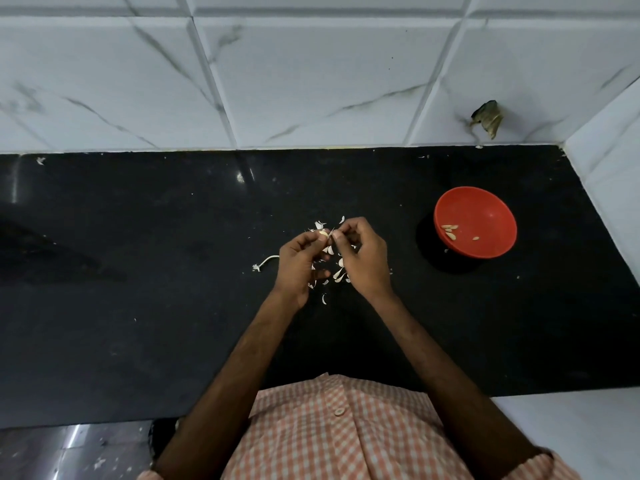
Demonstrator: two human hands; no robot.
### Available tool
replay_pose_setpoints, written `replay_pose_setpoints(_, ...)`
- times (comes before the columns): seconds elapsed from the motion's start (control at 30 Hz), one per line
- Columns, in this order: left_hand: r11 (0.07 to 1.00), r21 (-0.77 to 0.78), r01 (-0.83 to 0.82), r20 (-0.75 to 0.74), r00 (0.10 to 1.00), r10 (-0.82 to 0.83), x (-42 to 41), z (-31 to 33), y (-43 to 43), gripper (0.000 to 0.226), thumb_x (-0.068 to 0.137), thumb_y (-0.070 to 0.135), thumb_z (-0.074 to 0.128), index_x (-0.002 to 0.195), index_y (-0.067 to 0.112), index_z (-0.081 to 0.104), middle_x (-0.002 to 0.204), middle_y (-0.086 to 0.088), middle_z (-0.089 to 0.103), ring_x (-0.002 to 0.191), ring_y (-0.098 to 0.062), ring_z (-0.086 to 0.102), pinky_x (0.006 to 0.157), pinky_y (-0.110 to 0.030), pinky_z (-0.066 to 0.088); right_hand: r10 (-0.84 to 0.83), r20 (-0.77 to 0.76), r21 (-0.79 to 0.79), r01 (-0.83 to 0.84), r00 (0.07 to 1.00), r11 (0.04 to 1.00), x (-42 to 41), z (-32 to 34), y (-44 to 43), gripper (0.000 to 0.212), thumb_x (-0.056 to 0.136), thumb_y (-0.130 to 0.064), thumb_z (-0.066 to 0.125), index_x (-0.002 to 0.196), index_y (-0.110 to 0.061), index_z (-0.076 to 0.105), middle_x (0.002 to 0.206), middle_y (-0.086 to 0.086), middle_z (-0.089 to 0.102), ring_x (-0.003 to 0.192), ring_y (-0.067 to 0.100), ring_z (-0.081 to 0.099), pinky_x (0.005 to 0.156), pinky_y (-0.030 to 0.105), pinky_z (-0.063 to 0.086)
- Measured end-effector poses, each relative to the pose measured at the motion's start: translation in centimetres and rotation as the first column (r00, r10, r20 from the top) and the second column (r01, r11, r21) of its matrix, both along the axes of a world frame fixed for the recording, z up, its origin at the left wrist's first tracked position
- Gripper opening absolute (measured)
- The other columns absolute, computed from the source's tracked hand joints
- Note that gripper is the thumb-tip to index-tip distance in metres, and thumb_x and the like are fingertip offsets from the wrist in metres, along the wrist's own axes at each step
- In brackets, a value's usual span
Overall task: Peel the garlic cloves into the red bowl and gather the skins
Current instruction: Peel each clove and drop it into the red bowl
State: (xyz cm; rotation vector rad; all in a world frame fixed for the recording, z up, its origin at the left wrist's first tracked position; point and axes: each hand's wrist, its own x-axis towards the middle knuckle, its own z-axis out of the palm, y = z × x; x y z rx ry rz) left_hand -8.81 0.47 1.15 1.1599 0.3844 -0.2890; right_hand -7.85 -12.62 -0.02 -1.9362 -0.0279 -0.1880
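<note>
My left hand [299,261] pinches a small garlic clove [323,233] between thumb and fingers above the black counter. Close against it, my right hand [362,256] pinches the clove's papery skin at its tip. Under and between both hands lies a scatter of white skins and cloves [337,271]. The red bowl [491,202] sits to the right, apart from my hands, with several peeled cloves [450,231] inside.
The black counter [156,306] meets a white tiled wall behind and a side wall at the right. A garlic stem [266,262] lies left of my left hand. A dark hole [486,117] shows in the tiles above the bowl.
</note>
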Motion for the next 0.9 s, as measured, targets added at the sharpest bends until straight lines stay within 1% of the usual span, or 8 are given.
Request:
replay_pose_setpoints(0.07, 1.000, 0.013, -0.028, -0.002, 1.000, 0.028, 0.0, 0.0, -0.1, 0.011, 0.098, 0.011, 0.060, 0.104, 0.005, 0.067, 0.087, 0.001, 0.068, 0.066, -0.006, 0.057, 0.050, -0.025, 0.048, -0.020, -0.063, 0.061, 0.023, 0.998, 0.998, -0.1, 0.1, 0.5, 0.006, 0.097, -0.009, 0.063, 0.103, -0.010, 0.062, 0.093, 0.000, 0.069, 0.081, 0.007, 0.068, 0.067, 0.021, 0.054)
replay_pose_setpoints(0.2, 0.996, -0.008, -0.086, -0.072, 0.994, 0.085, 0.1, -0.2, 0.1, 0.010, 0.097, 0.013, 0.060, 0.093, 0.013, 0.068, 0.074, 0.006, 0.064, 0.063, -0.006, 0.052, 0.047, -0.022, 0.040, -0.037, -0.121, 0.084, 0.048, 0.992, 0.995, -0.1, 0.1, 0.6, 0.011, 0.097, -0.008, 0.060, 0.103, -0.017, 0.062, 0.093, 0.000, 0.068, 0.079, 0.015, 0.068, 0.061, 0.036, 0.059)
replay_pose_setpoints(0.3, 0.995, 0.053, -0.085, -0.039, 0.995, 0.087, 0.0, -0.7, 0.2, 0.014, 0.096, 0.018, 0.063, 0.099, 0.007, 0.071, 0.082, -0.004, 0.063, 0.067, -0.011, 0.051, 0.046, -0.022, 0.038, 0.033, -0.175, 0.154, -0.006, 0.984, 0.988, -0.2, 0.7, 0.8, 0.007, 0.099, -0.022, 0.063, 0.106, -0.019, 0.063, 0.097, -0.001, 0.069, 0.083, 0.014, 0.069, 0.061, 0.032, 0.060)
replay_pose_setpoints(0.37, 0.994, 0.058, -0.092, -0.021, 0.995, 0.093, -0.1, -0.4, -0.1, 0.021, 0.097, 0.016, 0.063, 0.106, -0.003, 0.068, 0.086, -0.010, 0.063, 0.066, -0.011, 0.057, 0.046, -0.021, 0.043, 0.041, -0.210, 0.128, -0.014, 0.977, 0.992, -0.2, 0.7, 1.2, 0.014, 0.097, -0.029, 0.066, 0.105, -0.017, 0.064, 0.096, -0.003, 0.070, 0.085, 0.012, 0.071, 0.067, 0.032, 0.062)
replay_pose_setpoints(0.43, 0.995, 0.007, -0.104, -0.026, 0.994, 0.105, -0.2, -0.2, -0.3, 0.019, 0.096, 0.014, 0.063, 0.106, -0.002, 0.068, 0.087, -0.012, 0.066, 0.069, -0.015, 0.062, 0.051, -0.025, 0.049, 0.010, -0.257, 0.148, 0.029, 0.966, 0.989, -0.1, 0.7, 1.4, 0.014, 0.097, -0.024, 0.067, 0.103, -0.011, 0.065, 0.094, 0.000, 0.072, 0.085, 0.013, 0.072, 0.069, 0.033, 0.063)
replay_pose_setpoints(0.53, 0.996, -0.020, -0.087, -0.055, 0.995, 0.086, -0.2, -0.6, -0.1, 0.011, 0.094, 0.018, 0.066, 0.097, 0.010, 0.072, 0.086, -0.008, 0.068, 0.071, -0.016, 0.061, 0.056, -0.028, 0.044, 0.001, -0.329, 0.263, 0.090, 0.944, 0.960, 0.0, 0.4, 1.4, 0.011, 0.098, -0.012, 0.065, 0.100, -0.002, 0.067, 0.091, 0.009, 0.074, 0.082, 0.020, 0.075, 0.068, 0.034, 0.063)
replay_pose_setpoints(0.73, 0.998, 0.018, -0.062, -0.038, 0.997, 0.063, -0.3, -0.3, 0.0, 0.021, 0.097, 0.027, 0.062, 0.090, 0.009, 0.068, 0.075, 0.002, 0.064, 0.058, -0.007, 0.055, 0.043, -0.020, 0.036, 0.052, -0.293, 0.262, 0.028, 0.955, 0.965, -0.1, 0.7, 0.8, 0.014, 0.100, -0.013, 0.061, 0.103, 0.000, 0.066, 0.091, 0.005, 0.074, 0.083, 0.013, 0.074, 0.067, 0.023, 0.060)
replay_pose_setpoints(0.9, 0.997, 0.050, -0.056, -0.020, 0.998, 0.057, -0.3, -0.5, 0.2, 0.023, 0.098, 0.028, 0.063, 0.093, 0.006, 0.068, 0.077, 0.001, 0.068, 0.057, -0.008, 0.050, 0.042, -0.018, 0.032, 0.079, -0.270, 0.239, -0.013, 0.960, 0.971, 0.1, 0.9, 0.5, 0.011, 0.099, -0.016, 0.061, 0.101, -0.006, 0.065, 0.093, 0.006, 0.073, 0.088, 0.015, 0.074, 0.070, 0.030, 0.062)
